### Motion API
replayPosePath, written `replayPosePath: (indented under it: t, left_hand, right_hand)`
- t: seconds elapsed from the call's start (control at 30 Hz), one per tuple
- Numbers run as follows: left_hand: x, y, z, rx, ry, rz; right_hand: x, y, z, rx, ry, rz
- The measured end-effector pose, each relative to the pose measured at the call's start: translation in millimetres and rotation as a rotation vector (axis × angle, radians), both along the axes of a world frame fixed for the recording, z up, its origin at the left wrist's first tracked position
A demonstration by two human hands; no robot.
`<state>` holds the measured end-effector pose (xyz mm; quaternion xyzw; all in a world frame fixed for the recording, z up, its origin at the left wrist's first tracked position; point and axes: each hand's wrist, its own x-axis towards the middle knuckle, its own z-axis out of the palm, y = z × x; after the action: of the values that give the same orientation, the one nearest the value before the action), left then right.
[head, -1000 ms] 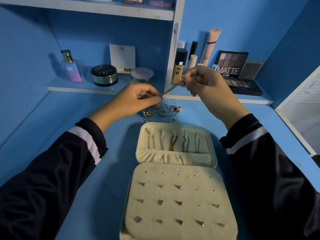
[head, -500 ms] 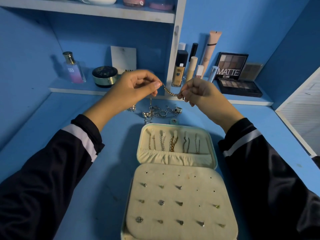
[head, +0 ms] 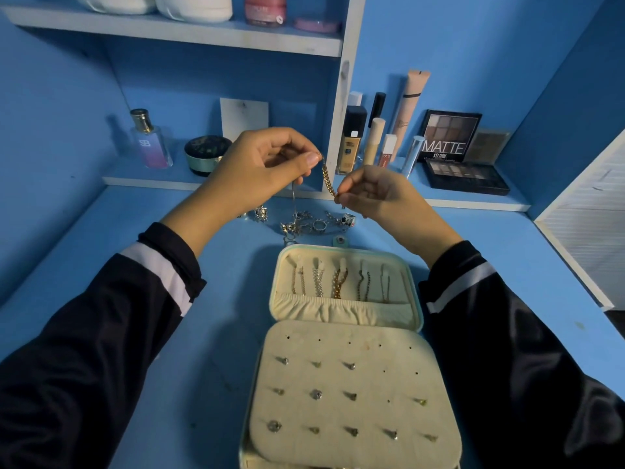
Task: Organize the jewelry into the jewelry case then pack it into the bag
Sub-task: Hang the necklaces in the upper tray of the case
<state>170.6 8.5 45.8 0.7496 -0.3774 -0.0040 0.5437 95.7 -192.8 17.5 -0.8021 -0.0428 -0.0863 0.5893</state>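
A gold chain bracelet [head: 328,181] hangs in the air between my hands, above the desk. My left hand [head: 263,167] pinches its upper end; a thin chain also dangles from this hand. My right hand [head: 375,192] pinches the lower end. Below them the cream jewelry case [head: 345,311] lies open on the blue desk [head: 84,265]. Several chains hang in its upper lid, and several stud earrings sit in the padded panel [head: 358,380]. A pile of loose silver jewelry [head: 307,223] lies on the desk just behind the case.
On the low shelf [head: 145,181] behind stand a perfume bottle [head: 148,140], a round jar [head: 206,154], foundation bottles [head: 351,143] and eyeshadow palettes [head: 463,170]. An upper shelf holds jars. A white slatted surface [head: 595,228] lies at the right.
My left hand has risen and my right hand has dropped and moved in, so the gold chain now hangs steeply between them instead of stretching across.
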Motion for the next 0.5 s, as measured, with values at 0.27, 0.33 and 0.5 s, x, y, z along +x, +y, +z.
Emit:
replayPosePath:
  t: [0.27,0.33,0.5]
  left_hand:
    - [-3,-3,1,0.009,-0.003,-0.018]
    - [-3,-3,2,0.014,-0.007,-0.02]
    - [-4,-3,2,0.014,-0.004,-0.031]
  right_hand:
    - [4,6,-8,0.048,-0.022,0.042]
    - [3,10,-6,0.068,-0.054,0.034]
    - [0,21,5,0.153,-0.195,0.009]
